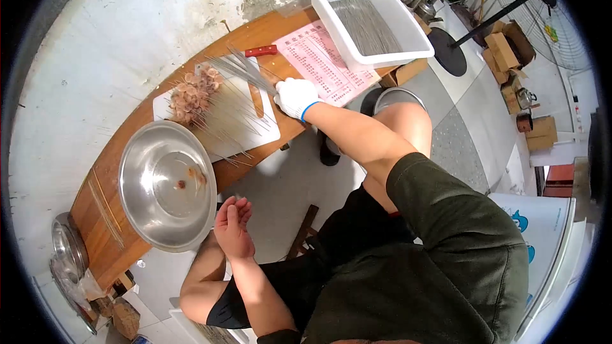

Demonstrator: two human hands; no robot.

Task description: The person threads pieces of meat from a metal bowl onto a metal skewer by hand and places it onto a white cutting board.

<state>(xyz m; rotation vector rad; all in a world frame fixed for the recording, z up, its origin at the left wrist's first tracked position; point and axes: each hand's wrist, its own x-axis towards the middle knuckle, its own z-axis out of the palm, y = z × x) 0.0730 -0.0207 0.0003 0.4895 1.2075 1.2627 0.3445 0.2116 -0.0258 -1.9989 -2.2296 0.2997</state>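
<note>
My right hand (296, 97), in a white glove with a blue cuff edge, is closed round one end of a bundle of thin metal skewers (254, 76). The bundle lies over the upper part of a white cutting board (245, 134). A heap of skewered, pinkish-brown meat pieces (191, 97) sits at the board's left side, skewer shafts fanning to the right. Bare, with fingers curled in, my left hand (234, 226) is beside the rim of a large steel bowl (131, 169); nothing shows in it. A few small meat scraps (194, 178) lie in the bowl.
A red-handled knife (261, 51) and a pink printed sheet (312, 57) lie on the wooden table (105, 200). A white tub (408, 32) of skewers stands at the far end. Steel bowls (70, 242) are at lower left, a fan stand (449, 51) and cardboard boxes (503, 51) at right.
</note>
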